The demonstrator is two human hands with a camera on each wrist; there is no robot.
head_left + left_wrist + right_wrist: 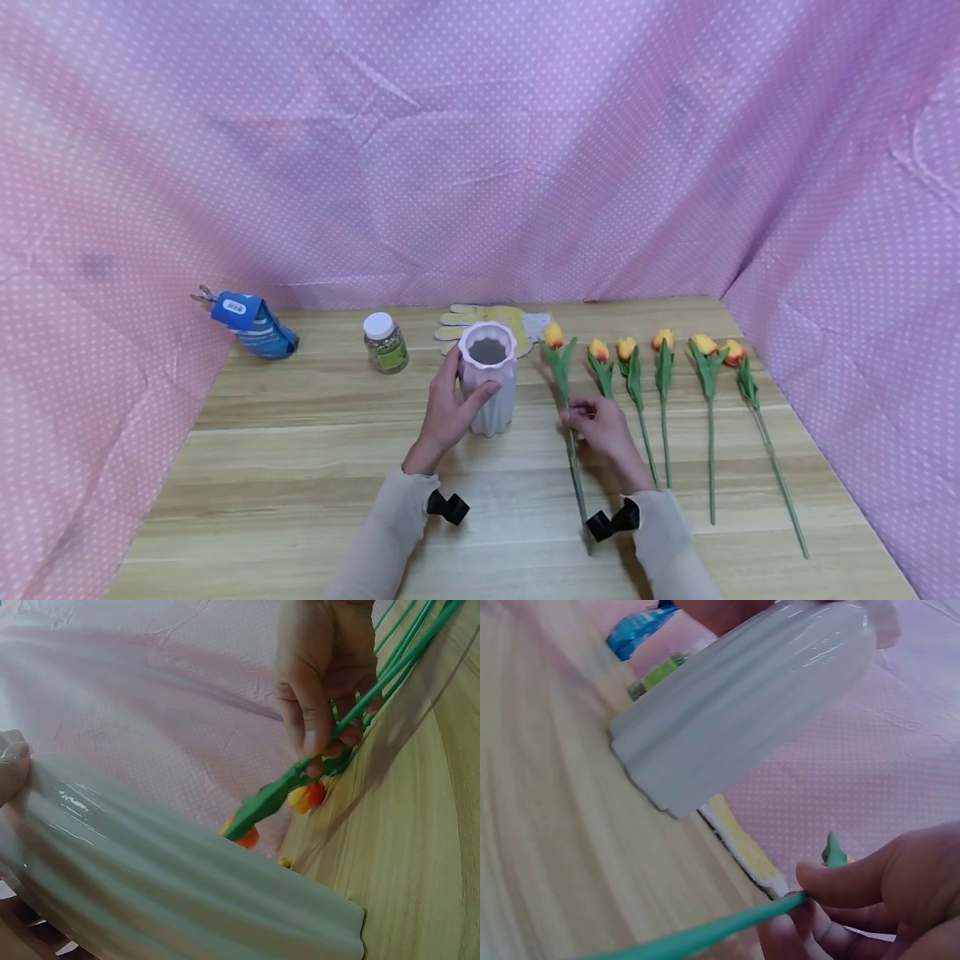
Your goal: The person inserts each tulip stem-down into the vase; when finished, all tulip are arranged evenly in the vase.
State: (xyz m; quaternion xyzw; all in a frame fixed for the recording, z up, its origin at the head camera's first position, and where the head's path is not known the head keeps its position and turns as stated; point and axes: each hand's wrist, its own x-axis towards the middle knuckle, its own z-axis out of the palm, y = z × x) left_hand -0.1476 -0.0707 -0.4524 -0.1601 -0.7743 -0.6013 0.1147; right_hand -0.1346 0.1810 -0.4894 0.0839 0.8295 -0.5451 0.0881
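A white fluted vase (491,400) stands upright on the wooden table, its scalloped mouth facing up. My left hand (450,406) grips it near the rim, thumb on the near side and fingers around the left. To the right of the vase, my right hand (602,429) pinches the green stem of an orange-yellow tulip (559,371) between thumb and fingers. In the right wrist view the stem (705,935) runs through the pinch of the right hand (870,900). The left wrist view shows the tulip's leaves (262,804) beside the vase (172,862).
Several more tulips (707,358) lie in a row on the right of the table (300,500). Behind the vase lies a yellow and white glove (510,317). A white-lidded jar (387,343) and a blue bag (258,325) stand to the left. Pink dotted cloth (480,167) hangs behind.
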